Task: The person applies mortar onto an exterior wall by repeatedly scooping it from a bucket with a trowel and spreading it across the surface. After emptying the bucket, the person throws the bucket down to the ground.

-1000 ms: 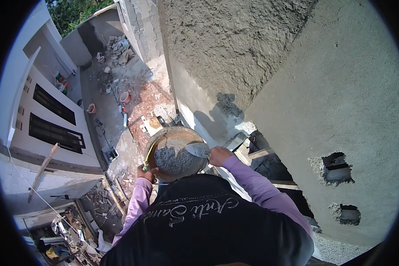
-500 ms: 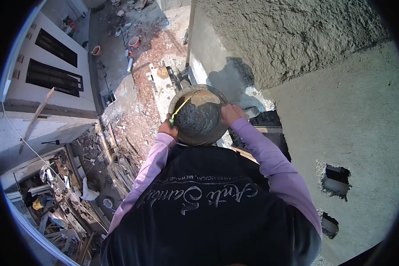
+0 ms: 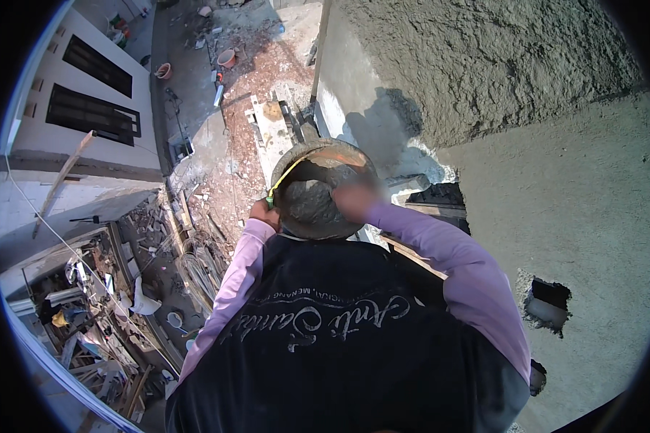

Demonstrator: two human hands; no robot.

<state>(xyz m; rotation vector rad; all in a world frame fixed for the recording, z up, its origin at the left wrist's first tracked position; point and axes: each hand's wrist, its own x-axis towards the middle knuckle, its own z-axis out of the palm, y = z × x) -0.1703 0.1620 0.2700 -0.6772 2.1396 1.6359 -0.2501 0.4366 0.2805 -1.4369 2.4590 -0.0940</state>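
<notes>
My left hand [image 3: 264, 212] grips the near-left rim of a round dark tub [image 3: 290, 159], beside a green piece [image 3: 270, 201] on a yellow cord [image 3: 287, 175]. A lump of wet grey mortar [image 3: 307, 198] lies inside. My right hand [image 3: 354, 200] is smeared by motion over the tub's right part, so its fingers and anything in them cannot be made out.
Rough render [image 3: 477, 58] and smoother plaster [image 3: 556, 180], with square holes [image 3: 549, 303], form the right wall. Below lie boards [image 3: 263, 123], buckets [image 3: 226, 59] and rubble. A white building [image 3: 68, 65], leaning pole [image 3: 65, 173] and scrap pile [image 3: 94, 317] are on the left.
The view shifted, showing more ground at lower left. The trowel seen in my right hand a second ago cannot be made out. That hand moved from the tub's right rim inward since half a second ago.
</notes>
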